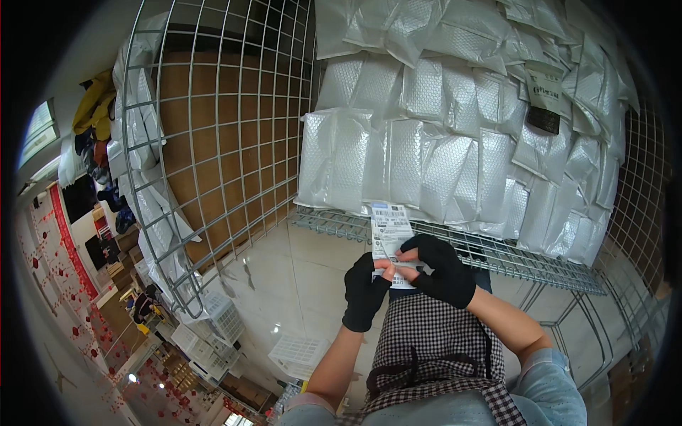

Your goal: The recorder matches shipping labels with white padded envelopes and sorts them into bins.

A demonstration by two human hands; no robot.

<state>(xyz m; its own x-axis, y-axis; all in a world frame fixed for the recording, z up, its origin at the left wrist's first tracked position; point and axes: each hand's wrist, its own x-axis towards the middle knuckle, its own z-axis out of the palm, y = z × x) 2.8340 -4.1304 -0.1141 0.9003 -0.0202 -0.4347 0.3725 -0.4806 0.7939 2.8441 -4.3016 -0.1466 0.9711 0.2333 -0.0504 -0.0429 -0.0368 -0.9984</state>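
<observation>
A white printed shipping label (pixel 391 226) is held up in front of my checked apron. My left hand (pixel 367 287), in a black fingerless glove, pinches its lower left side. On the opposite side my right hand (pixel 442 268), gloved the same way, has its fingertips closed on the label near the left thumb. Both sets of bare fingertips nearly meet at the label's lower part. Just beyond stands a wire cage rack full of white bubble-wrap packages (pixel 449 165), stacked in rows.
The rack's wire mesh side (pixel 213 135) opens out at the left, with brown cardboard behind it. A clear pouch with dark contents (pixel 544 99) lies on the packages at right. White plastic baskets (pixel 298 355) stand on the tiled floor. Boxes line the far left.
</observation>
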